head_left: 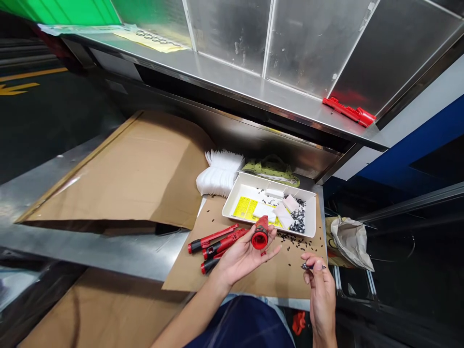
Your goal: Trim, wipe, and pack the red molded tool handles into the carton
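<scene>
My left hand [239, 258] holds a red tubular plastic housing [260, 237], its round open end turned toward me. The thumb and fingers support it, and the little finger sticks out. Further right, my right hand [322, 285] pinches a small, dark, slim metal-looking piece [307, 266] between thumb and fingers; its kind is not clear. Several red-and-black housings [221, 243] lie left of my left hand on a cardboard sheet [197, 278]. Beyond the hands stands a white tray [227, 212] with small black pieces [299, 223], white pads [264, 211] and yellow labels [244, 207].
Loose black bits [289, 264] are scattered on the cardboard. A white foam stack [221, 174] and a green patterned pouch [270, 169] sit behind. A large cardboard box [126, 174] stands left. Another red housing [348, 111] rests on the metal shelf [253, 89]. An open bag [350, 241] stands right.
</scene>
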A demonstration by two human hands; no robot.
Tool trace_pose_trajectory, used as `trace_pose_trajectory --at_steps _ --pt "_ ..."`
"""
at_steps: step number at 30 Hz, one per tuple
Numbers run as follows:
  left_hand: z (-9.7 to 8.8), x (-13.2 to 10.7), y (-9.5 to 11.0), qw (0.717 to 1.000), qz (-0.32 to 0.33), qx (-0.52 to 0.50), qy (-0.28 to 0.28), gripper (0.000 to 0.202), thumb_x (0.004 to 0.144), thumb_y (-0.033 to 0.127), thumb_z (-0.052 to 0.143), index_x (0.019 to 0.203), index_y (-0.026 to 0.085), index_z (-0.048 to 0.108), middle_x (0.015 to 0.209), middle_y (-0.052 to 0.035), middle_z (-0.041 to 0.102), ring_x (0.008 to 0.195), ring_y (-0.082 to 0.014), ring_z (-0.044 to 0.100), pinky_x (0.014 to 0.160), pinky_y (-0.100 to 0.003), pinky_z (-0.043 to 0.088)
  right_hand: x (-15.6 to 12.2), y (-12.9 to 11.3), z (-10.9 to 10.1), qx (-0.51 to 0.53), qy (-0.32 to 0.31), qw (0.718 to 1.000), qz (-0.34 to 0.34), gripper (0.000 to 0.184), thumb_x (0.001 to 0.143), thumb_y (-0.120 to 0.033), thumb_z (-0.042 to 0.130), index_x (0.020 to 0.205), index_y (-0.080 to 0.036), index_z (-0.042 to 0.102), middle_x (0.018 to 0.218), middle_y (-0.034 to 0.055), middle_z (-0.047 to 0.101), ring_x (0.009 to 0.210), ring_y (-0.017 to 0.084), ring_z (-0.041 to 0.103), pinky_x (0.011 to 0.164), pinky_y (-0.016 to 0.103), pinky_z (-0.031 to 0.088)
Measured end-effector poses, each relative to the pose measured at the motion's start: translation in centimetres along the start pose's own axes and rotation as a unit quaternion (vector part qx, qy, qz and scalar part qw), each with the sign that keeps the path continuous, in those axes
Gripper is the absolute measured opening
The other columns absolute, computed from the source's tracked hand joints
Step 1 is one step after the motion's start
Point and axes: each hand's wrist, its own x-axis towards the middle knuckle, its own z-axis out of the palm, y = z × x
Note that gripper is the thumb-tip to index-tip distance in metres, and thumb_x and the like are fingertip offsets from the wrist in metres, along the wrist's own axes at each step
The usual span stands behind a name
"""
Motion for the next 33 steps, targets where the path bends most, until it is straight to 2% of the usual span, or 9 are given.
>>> trace_pose_trajectory --at_steps 5,8,11,14,16,19,24,28,33 --pt "0.3 0.1 0.0 1.0 0.024 -0.003 0.017 0.034 0.103 0.02 0.04 0.132 0.021 0.057 0.102 -0.0046 0.076 0.101 -0.0182 0.071 0.11 -0.052 0.04 0.3 0.3 -0.4 -0.104 -0.027 0.993 -0.042 0.051 0.089 -0.064 0.053 0.079 -0.016 0.068 0.102 0.0071 0.06 0.061 0.009 0.049 0.06 0.025 0.046" --pt "0.4 0.5 -0.2 0.984 0.114 0.137 0.02 0.043 0.094 0.023 0.06 0.136 0.021 0.055 0.101 -0.0055 0.075 0.103 -0.0193 0.068 0.108 -0.044 0.042 0.0 -0.3 -0.8 -0.169 -0.001 0.983 -0.076 0.048 0.089 -0.061 0.055 0.091 -0.017 0.073 0.104 0.01 0.064 0.08 0.017 0.06 0.067 0.027 0.05" --pt "0.7 0.9 -0.5 0.885 0.23 0.405 0.012 0.072 0.075 0.027 0.082 0.141 0.022 0.053 0.105 -0.0066 0.074 0.11 -0.0221 0.062 0.108 -0.034 0.039 -0.6 -1.9 -0.9 -0.156 0.08 0.977 -0.118 0.043 0.09 -0.053 0.059 0.115 -0.018 0.067 0.104 0.0088 0.067 0.093 0.019 0.064 0.076 0.029 0.052" --pt "1.2 1.2 -1.0 0.799 0.227 0.555 -0.034 0.085 0.07 0.034 0.085 0.145 0.026 0.047 0.111 -0.0063 0.071 0.108 -0.0223 0.06 0.102 -0.033 0.042 -1.3 -3.8 -0.8 -0.096 0.131 0.976 -0.146 0.051 0.088 -0.041 0.066 0.132 -0.019 0.052 0.105 0.0081 0.069 0.096 0.018 0.066 0.081 0.03 0.054" --pt "1.5 1.6 -1.5 0.813 0.193 0.545 -0.069 0.083 0.071 0.046 0.082 0.144 0.024 0.048 0.103 -0.0063 0.072 0.096 -0.0214 0.064 0.088 -0.033 0.048 -1.8 -4.7 -0.7 -0.073 0.129 0.976 -0.16 0.046 0.086 -0.034 0.069 0.127 -0.019 0.054 0.109 0.0096 0.069 0.098 0.019 0.068 0.081 0.03 0.056" --pt "1.7 2.1 -2.3 0.878 0.162 0.443 -0.082 0.072 0.07 0.062 0.076 0.124 0.017 0.063 0.08 -0.0058 0.072 0.081 -0.0217 0.067 0.075 -0.032 0.051 -2.6 -5.4 -0.5 -0.045 0.104 0.972 -0.206 0.027 0.085 -0.025 0.071 0.11 -0.019 0.062 0.109 0.0089 0.069 0.096 0.021 0.072 0.078 0.031 0.06" --pt "2.6 1.4 -3.8 0.955 0.088 0.283 -0.023 0.046 0.079 0.061 0.069 0.078 0.014 0.07 0.074 -0.0082 0.071 0.088 -0.0258 0.071 0.087 -0.037 0.055 -3.9 -5.1 1.0 -0.076 0.089 0.939 -0.324 0.027 0.081 -0.016 0.074 0.107 -0.018 0.065 0.099 0.0086 0.072 0.091 0.022 0.072 0.066 0.029 0.06" --pt "3.4 0.0 -4.5 0.976 0.015 0.215 -0.01 0.048 0.094 0.051 0.054 0.081 0.008 0.073 0.084 -0.0128 0.073 0.091 -0.0242 0.072 0.083 -0.031 0.056 -4.4 -5.3 2.7 -0.086 0.089 0.923 -0.363 0.026 0.081 -0.014 0.074 0.106 -0.017 0.065 0.094 0.0084 0.073 0.089 0.021 0.071 0.06 0.027 0.057" --pt "3.4 -0.8 -4.6 0.984 -0.011 0.161 -0.075 0.042 0.099 0.041 0.048 0.115 0.008 0.067 0.104 -0.0175 0.075 0.094 -0.0229 0.073 0.085 -0.031 0.054 -4.6 -5.8 3.2 -0.079 0.064 0.92 -0.38 0.024 0.081 -0.01 0.072 0.103 -0.018 0.065 0.094 0.007 0.073 0.091 0.021 0.071 0.063 0.028 0.056"
